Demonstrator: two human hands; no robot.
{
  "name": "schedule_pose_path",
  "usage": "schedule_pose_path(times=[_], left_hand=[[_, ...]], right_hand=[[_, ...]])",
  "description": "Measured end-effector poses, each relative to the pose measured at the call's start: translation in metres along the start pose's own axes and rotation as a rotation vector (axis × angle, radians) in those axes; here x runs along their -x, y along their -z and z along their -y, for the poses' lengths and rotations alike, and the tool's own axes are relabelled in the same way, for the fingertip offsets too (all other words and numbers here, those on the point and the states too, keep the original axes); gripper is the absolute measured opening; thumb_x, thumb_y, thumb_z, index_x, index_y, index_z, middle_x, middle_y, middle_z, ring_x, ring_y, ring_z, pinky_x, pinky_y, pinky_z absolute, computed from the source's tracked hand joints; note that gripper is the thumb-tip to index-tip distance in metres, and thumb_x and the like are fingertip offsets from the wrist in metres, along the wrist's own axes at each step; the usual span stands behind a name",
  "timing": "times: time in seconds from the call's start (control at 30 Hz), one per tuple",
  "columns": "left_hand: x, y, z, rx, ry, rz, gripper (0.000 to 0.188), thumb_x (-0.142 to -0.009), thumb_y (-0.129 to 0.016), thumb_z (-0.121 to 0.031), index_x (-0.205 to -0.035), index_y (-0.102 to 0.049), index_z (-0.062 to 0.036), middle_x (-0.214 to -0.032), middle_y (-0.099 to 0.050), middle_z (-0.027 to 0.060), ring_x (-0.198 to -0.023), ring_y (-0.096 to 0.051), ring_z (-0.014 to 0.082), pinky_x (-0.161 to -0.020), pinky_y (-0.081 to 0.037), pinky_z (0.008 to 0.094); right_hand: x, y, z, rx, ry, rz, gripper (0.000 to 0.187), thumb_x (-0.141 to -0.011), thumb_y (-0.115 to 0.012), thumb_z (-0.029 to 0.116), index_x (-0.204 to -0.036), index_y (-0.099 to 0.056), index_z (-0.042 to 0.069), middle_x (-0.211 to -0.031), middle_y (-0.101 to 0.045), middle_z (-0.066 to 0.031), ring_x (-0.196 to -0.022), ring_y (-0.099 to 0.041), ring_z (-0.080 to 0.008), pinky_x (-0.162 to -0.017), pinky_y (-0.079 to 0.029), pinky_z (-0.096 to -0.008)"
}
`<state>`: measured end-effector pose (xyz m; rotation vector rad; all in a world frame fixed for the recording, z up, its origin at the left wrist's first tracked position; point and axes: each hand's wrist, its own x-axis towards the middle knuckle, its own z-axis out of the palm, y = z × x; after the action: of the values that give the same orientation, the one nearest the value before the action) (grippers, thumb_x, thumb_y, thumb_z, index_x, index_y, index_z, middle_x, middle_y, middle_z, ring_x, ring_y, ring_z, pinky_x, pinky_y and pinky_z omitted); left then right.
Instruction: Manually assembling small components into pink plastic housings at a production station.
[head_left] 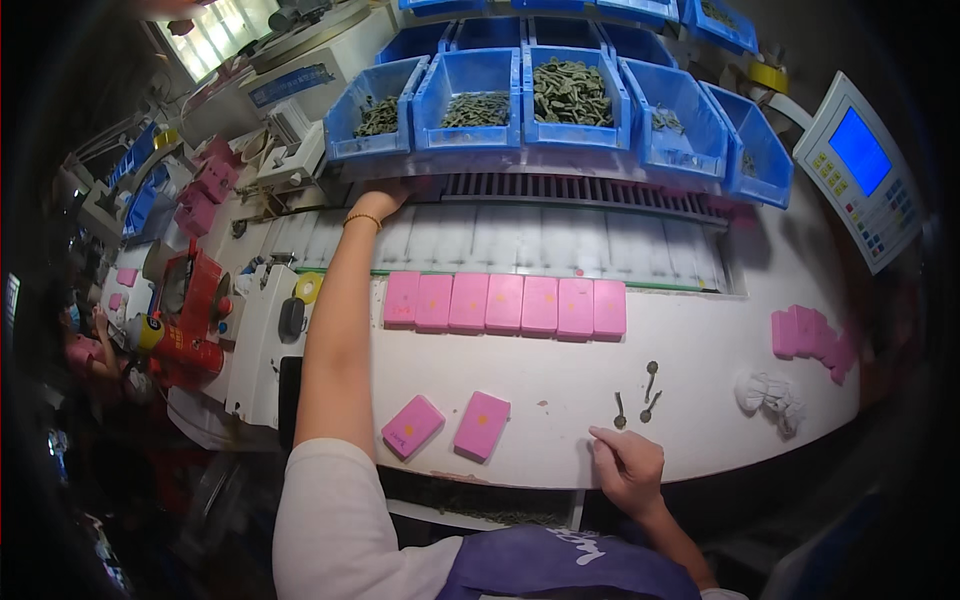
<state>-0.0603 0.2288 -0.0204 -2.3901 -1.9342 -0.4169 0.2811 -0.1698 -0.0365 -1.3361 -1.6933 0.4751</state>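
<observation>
Apparent step: reaching. Left hand (384,203) at the slotted rail (580,190), grip hidden; right hand (627,468) half-curled beside three stalked green pieces (621,422) on the white table (560,385), hold undeterminable. Next move likely needs clearance under the blue bins (465,137).

Your table (560,360) looked matt white and smooth, its near edge chipped and worn. Your pink blocks (505,302) showed an even, matt finish; exact material unclear. The blue bins (466,136) before you were smooth, slightly glossy plastic. The small dark pieces (652,368) looked dull and rough. Your sleeve (335,510) was matt cloth, your apron (540,568) purple fabric; the white bundle (775,393) appeared crumpled cloth.
</observation>
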Motion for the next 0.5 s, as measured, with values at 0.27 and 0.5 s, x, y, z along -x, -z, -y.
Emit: schedule_pose_path(times=[0.27, 0.5], left_hand=[[0.087, 0.034, -0.024, 0.118, -0.178, -0.122, 0.045, -0.086, -0.069, -0.02, -0.12, -0.051, 0.0037, -0.121, -0.054, 0.0242, -0.108, -0.053, 0.0414, -0.097, -0.042, 0.044], [0.225, 0.066, -0.105, 0.796, -0.145, -0.136, 0.049, -0.085, -0.064, 0.002, -0.13, -0.047, 0.0008, -0.122, -0.056, 0.0184, -0.113, -0.059, 0.0295, -0.092, -0.051, 0.0374]], right_hand=[[0.001, 0.004, 0.0, -0.07, -0.003, 0.028, 0.015, -0.081, -0.067, -0.001, -0.096, -0.071, 0.001, -0.059, -0.055, -0.0078, -0.047, -0.052, -0.0184, -0.046, -0.04, -0.031], [-0.004, 0.003, 0.007, -0.094, 0.098, 0.01, 0.015, -0.084, -0.064, -0.001, -0.097, -0.071, 0.0, -0.066, -0.061, -0.0094, -0.054, -0.056, -0.0177, -0.051, -0.042, -0.0292]])
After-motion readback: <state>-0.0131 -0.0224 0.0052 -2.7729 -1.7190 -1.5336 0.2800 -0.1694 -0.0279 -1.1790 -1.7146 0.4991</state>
